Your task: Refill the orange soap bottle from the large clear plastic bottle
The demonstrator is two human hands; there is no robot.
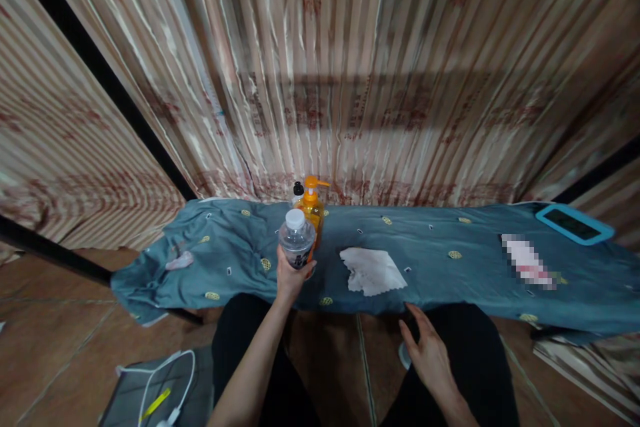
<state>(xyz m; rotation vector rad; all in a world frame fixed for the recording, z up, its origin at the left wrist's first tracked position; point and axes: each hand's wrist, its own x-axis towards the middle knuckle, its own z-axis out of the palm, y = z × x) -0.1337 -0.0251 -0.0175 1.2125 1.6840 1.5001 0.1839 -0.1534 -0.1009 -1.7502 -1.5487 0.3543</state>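
I'm in a home bedroom corner: striped curtains point(350, 80) hang behind a low bench under a blue patterned bedsheet point(425, 240), over a tiled floor point(60, 333).

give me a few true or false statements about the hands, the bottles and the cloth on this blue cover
1. The left hand holds the clear plastic bottle with a white cap in its grip. True.
2. The right hand grips the white square cloth. False: it is open over the person's lap, apart from the cloth.
3. The orange pump bottle stands upright behind the clear bottle. True.
4. The white cloth lies on the floor. False: it lies on the blue patterned cover.
5. The tablet in a light blue case lies at the cover's far right. True.
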